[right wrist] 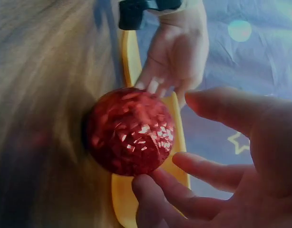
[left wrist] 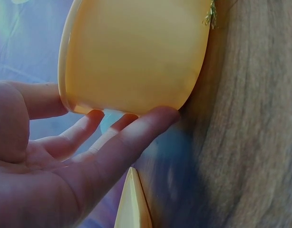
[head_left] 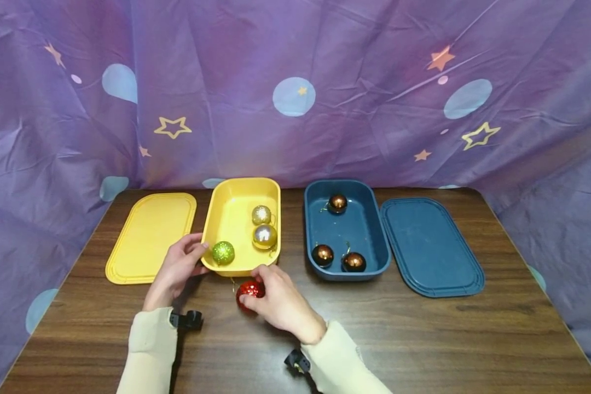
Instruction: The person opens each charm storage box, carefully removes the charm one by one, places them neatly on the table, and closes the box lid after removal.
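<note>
My left hand point(head_left: 177, 268) holds the near left corner of the yellow box point(head_left: 241, 192), thumb at the rim and the other fingers along the outer wall. Inside lie a green glittery bauble point(head_left: 223, 253), a pale gold glittery bauble point(head_left: 261, 214) and a shiny gold bauble point(head_left: 265, 236). In front of the box sits a red glittery bauble point(right wrist: 131, 133), low at the table. My right hand point(head_left: 288, 303) reaches round it. In the right wrist view the fingertips point(right wrist: 145, 186) are right at the bauble's side, while the thumb point(right wrist: 208, 104) stands apart from it.
A blue box point(head_left: 347, 227) with three brown shiny baubles stands right of the yellow one. The yellow lid point(head_left: 152, 238) lies on the wooden table point(head_left: 423, 339) at the left, the blue lid point(head_left: 430, 246) at the right. A purple patterned curtain point(head_left: 236, 71) hangs behind.
</note>
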Demonstrator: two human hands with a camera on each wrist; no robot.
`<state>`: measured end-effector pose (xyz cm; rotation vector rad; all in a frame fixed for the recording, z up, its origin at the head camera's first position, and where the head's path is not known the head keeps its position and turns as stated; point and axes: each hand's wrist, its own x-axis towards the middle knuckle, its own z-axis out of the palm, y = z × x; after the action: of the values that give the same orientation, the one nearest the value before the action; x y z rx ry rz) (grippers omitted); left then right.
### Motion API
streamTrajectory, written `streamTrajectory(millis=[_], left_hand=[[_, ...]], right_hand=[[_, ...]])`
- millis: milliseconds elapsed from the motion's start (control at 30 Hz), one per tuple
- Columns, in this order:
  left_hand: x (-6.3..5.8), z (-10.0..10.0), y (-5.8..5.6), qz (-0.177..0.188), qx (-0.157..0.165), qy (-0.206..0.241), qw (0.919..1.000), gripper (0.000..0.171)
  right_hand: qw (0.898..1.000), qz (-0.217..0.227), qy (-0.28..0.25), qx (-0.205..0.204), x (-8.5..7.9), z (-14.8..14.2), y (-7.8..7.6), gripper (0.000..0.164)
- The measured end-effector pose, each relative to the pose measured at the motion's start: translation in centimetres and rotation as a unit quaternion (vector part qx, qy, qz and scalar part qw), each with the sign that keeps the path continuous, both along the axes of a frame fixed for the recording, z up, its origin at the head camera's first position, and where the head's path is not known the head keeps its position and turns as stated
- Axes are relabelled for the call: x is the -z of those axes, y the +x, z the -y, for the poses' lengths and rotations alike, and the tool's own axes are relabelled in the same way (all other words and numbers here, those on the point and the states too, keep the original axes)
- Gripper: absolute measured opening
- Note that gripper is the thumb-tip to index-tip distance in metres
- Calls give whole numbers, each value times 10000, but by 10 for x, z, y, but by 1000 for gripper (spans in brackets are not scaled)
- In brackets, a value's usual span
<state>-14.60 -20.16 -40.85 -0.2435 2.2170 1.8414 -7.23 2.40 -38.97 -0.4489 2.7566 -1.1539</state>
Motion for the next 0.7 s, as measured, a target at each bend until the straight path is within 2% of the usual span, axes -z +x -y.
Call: streamTrajectory(millis=[200, 367, 700], left_hand=[[0, 0, 0, -20, 10, 26, 10000, 47], [1, 1, 1, -67, 20, 41, 10000, 46], [1, -1, 1, -72, 28, 16, 10000, 49]], right_hand=[[9992, 214, 343, -42, 6, 7, 6, 45], [9980, 443, 412, -164, 8, 15, 11, 39], [9973, 309, 443, -496, 10, 23, 15, 32]])
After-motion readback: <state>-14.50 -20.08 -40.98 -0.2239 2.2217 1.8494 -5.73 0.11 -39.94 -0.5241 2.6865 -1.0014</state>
